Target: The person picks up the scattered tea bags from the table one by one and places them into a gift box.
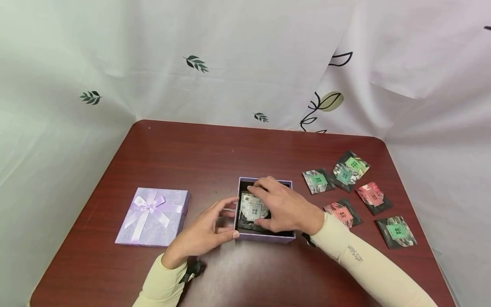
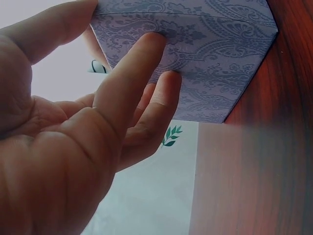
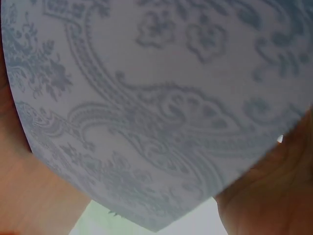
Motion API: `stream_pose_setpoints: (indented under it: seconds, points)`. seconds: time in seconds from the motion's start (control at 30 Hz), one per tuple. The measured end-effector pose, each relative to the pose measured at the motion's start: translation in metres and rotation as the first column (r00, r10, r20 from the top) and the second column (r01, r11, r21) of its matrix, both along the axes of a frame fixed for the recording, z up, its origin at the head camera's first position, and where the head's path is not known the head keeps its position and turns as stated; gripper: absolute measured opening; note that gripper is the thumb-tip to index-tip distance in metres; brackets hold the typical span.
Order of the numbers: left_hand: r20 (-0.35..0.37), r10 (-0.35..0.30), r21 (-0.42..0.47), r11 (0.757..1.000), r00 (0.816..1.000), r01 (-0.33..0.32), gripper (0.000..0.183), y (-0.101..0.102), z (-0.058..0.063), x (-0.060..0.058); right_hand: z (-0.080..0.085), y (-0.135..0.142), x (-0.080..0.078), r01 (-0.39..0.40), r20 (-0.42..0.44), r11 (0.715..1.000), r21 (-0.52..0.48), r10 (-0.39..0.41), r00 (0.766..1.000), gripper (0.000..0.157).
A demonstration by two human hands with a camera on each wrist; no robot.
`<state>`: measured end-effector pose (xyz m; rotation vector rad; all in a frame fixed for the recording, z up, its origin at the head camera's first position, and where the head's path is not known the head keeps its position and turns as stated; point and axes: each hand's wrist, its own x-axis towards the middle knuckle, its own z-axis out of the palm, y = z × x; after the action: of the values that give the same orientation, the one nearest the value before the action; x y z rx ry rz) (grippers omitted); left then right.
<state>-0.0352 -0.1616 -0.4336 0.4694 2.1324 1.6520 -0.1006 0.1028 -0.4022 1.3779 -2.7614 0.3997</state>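
Observation:
An open-topped lilac gift box (image 1: 264, 239) with a dark inside stands near the middle of the table. In it lies a tea sachet (image 1: 254, 210) with a pale label. My right hand (image 1: 281, 207) reaches into the box and holds the sachet, thumb near its front edge and fingers at its back edge; some fingertips are hidden. My left hand (image 1: 207, 230) touches the box's left side, thumb at the front corner. In the left wrist view two fingers (image 2: 168, 88) rest against the patterned wall. The right wrist view shows mostly the box's patterned side (image 3: 161, 112).
A lilac lid (image 1: 165, 230) with a ribbon bow (image 1: 149, 205) lies at the left. Several tea sachets are spread at the right, among them a green-labelled one (image 1: 397, 232) and a red-labelled one (image 1: 374, 197). A white curtain (image 1: 230, 94) hangs behind the table.

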Motion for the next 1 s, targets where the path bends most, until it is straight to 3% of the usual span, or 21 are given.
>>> stream_pose_setpoints:
  seconds: [0.33,0.5,0.77,1.0]
  points:
    - [0.024,0.019,-0.006,1.0,1.0,-0.019,0.087,-0.001,0.001,0.001,0.016,0.017,-0.005,0.053,-0.007,0.994,-0.098,-0.054,0.999,0.081]
    - [0.007,0.022,-0.014,1.0,1.0,-0.022,0.086,-0.001,0.001,0.002,0.028,0.034,-0.011,0.136,0.019,0.983,-0.121,-0.135,0.991,0.086]
    - [-0.02,0.021,-0.016,1.0,1.0,-0.022,0.084,0.0,-0.001,0.002,0.038,0.073,-0.029,0.343,0.076,0.923,-0.177,-0.335,0.939,0.08]
    - [-0.023,0.02,-0.012,1.0,1.0,-0.02,0.083,-0.001,-0.001,0.003,0.018,0.098,-0.047,0.436,0.093,0.881,-0.184,-0.426,0.9,0.072]
